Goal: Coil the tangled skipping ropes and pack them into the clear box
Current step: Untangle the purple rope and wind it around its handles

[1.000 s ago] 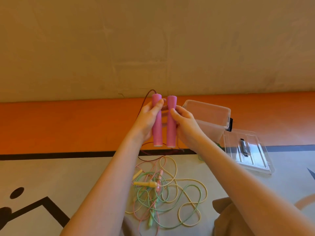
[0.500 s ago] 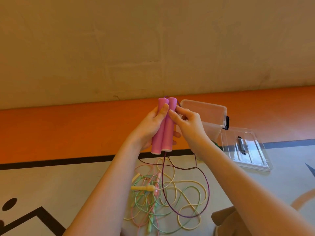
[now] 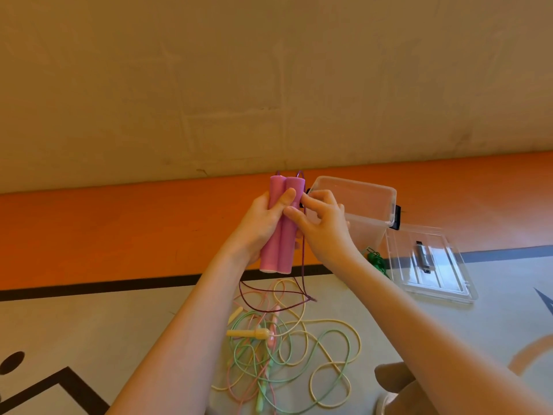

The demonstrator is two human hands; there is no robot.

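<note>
My left hand (image 3: 263, 223) grips two pink foam handles (image 3: 279, 235) side by side, held upright above the floor. My right hand (image 3: 321, 226) pinches the thin purple cord (image 3: 302, 265) beside the handles; the cord hangs down and loops over the floor. Below lies a tangle of yellow, green and pink skipping ropes (image 3: 287, 348) with a yellow handle (image 3: 248, 333) at its left. The clear box (image 3: 363, 202) stands open behind my right hand, and a green rope (image 3: 377, 262) shows at its base.
The box's clear lid (image 3: 431, 265) lies flat to the right of the box. An orange strip (image 3: 119, 229) runs along the base of the beige wall. My knee (image 3: 395, 381) shows at the lower right.
The two pink handles went from apart to pressed together in my left hand. My right hand moved off its handle to the purple cord, which now hangs in shorter loops.
</note>
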